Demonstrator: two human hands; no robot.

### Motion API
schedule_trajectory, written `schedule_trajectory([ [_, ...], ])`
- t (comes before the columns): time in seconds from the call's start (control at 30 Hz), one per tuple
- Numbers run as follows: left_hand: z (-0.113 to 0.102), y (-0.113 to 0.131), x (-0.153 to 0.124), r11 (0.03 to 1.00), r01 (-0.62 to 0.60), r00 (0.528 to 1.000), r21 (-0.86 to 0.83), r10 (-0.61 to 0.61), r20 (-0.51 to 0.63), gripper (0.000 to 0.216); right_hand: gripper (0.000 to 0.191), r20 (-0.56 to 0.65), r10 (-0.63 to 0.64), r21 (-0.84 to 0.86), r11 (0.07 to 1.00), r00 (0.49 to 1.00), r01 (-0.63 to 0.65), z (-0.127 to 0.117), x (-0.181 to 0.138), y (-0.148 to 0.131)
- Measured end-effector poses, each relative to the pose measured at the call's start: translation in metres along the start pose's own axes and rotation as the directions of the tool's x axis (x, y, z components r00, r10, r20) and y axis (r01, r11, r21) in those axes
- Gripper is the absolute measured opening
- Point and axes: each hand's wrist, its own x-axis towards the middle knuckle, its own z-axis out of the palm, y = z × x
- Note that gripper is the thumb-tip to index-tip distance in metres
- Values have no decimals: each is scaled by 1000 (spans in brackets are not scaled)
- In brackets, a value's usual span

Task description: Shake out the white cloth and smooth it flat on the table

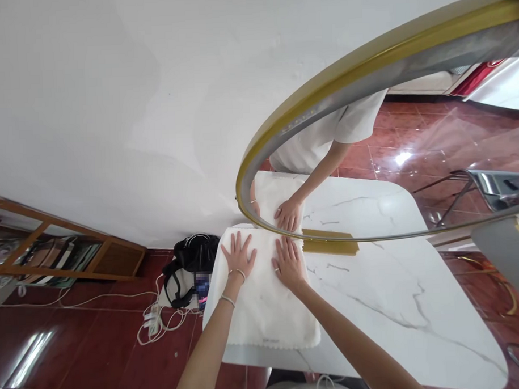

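Observation:
A folded white cloth (267,307) lies on the left part of a white marble table (394,292). My left hand (239,255) rests flat on the cloth's far left corner, fingers spread, with bracelets at the wrist. My right hand (288,262) lies flat on the cloth's far right part, fingers stretched out, a ring on one finger. Both hands press the cloth near the base of a round gold-framed mirror (324,84). The mirror shows my reflected hands and white shirt.
The mirror's gold stand (331,244) sits on the table behind the cloth. A black bag (189,265) and a power strip with white cables (152,320) lie on the red tiled floor at left. A wooden shelf (52,253) stands along the white wall.

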Motion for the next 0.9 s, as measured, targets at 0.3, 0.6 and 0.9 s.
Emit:
schedule_trajectory([
  [0.3, 1, -9, 41, 998, 58, 998, 9, -58, -25, 52, 52, 153, 165, 22, 985, 974, -170, 10, 78, -22],
  [0.6, 5, 6, 63, 988, -152, 981, -37, 155, 116, 51, 45, 215, 229, 29, 970, 950, -240, 12, 111, -22],
  [0.9, 3, 11, -4, 973, -227, 973, -42, 229, 41, 57, 58, -34, 90, -5, 996, 995, -90, 12, 13, -14],
])
